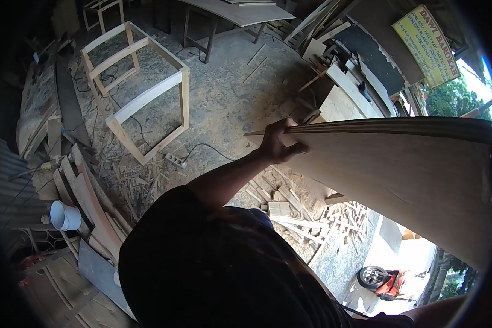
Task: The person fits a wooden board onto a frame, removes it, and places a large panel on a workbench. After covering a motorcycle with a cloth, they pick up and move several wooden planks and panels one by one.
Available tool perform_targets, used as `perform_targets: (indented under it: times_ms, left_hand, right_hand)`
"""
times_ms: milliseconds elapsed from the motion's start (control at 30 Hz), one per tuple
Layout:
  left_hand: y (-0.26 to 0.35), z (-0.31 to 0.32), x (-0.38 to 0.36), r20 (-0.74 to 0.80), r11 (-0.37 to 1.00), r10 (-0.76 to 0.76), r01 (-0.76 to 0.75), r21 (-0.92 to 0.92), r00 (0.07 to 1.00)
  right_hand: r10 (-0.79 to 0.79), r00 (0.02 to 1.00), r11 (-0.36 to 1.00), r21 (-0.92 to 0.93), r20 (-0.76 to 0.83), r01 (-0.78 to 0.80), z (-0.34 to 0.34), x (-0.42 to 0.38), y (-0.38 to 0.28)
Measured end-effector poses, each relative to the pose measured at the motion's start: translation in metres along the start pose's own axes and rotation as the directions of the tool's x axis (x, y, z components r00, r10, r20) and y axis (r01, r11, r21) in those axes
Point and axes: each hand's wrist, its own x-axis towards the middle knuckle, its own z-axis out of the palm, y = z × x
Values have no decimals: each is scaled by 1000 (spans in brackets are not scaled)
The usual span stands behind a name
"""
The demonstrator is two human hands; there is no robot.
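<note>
My left hand (280, 143) grips the near end of several large plywood sheets (399, 169), held together as a stack. The fingers wrap over the top edge and the thumb presses on the broad face. The sheets stretch away to the right, standing on edge and slanting, with their layered edges along the top. Part of my right forearm (440, 312) shows at the bottom right edge; my right hand is outside the view.
A wooden frame (147, 94) stands on the dusty floor, with a power strip (175, 159) and cable beside it. Wood offcuts (339, 221) lie below the sheets. A workbench (240, 12), leaning boards (355, 90), a white bucket (65, 216) and a red motorcycle (387, 283) surround the area.
</note>
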Motion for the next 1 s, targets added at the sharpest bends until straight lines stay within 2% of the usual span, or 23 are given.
perform_targets:
  times_ms: [67,100,133,200,267,333,400,467,533,600,667,800,833,867,933,1000]
  left_hand:
    - [-10,-2,26,25,994,95,-96,45,995]
    - [-16,-1,40,-13,980,175,-173,95,984]
    - [-19,2,55,-23,979,181,-178,103,983]
    - [-24,4,89,-107,956,285,-275,106,952]
    - [-34,1,123,-118,947,304,-288,141,945]
    - [-57,0,160,-93,917,383,-366,159,919]
    - [-74,-4,196,-76,917,379,-363,165,922]
    - [-93,-8,235,-66,915,399,-391,102,915]
    - [-110,-13,268,-76,865,493,-478,155,867]
    - [-121,-21,300,-73,848,523,-509,149,849]
    - [-130,-29,332,-88,767,633,-608,205,769]
    - [-149,-55,404,-49,691,706,-673,262,706]
    - [-142,-59,429,-119,485,869,-776,403,481]
    - [-148,-66,441,-118,723,691,-680,122,713]
    - [-154,-86,476,-74,761,643,-625,171,762]
    - [-165,-104,513,-74,731,679,-664,157,730]
  right_hand:
    - [27,1000,999,30,8,-27,18,-13,10]
    - [37,999,998,45,8,-37,27,-19,16]
    - [49,999,997,54,10,-49,37,-25,22]
    - [70,998,995,77,11,-70,57,-36,37]
    - [91,996,992,86,11,-91,77,-48,54]
    - [98,995,991,87,0,-98,92,-58,72]
    - [100,995,991,87,-5,-99,108,-68,90]
    - [114,993,988,109,-22,-111,128,-77,111]
    - [130,991,983,131,-31,-125,148,-88,132]
    - [145,989,979,147,-34,-139,173,-97,153]
    - [160,987,975,159,-32,-153,200,-105,171]
    - [181,983,971,167,-34,-173,254,-126,203]
    - [185,982,970,171,-41,-175,266,-133,209]
    - [186,981,969,173,-51,-174,277,-140,215]
    - [189,979,967,187,-79,-172,299,-159,225]
    - [190,975,966,199,-113,-165,321,-180,236]
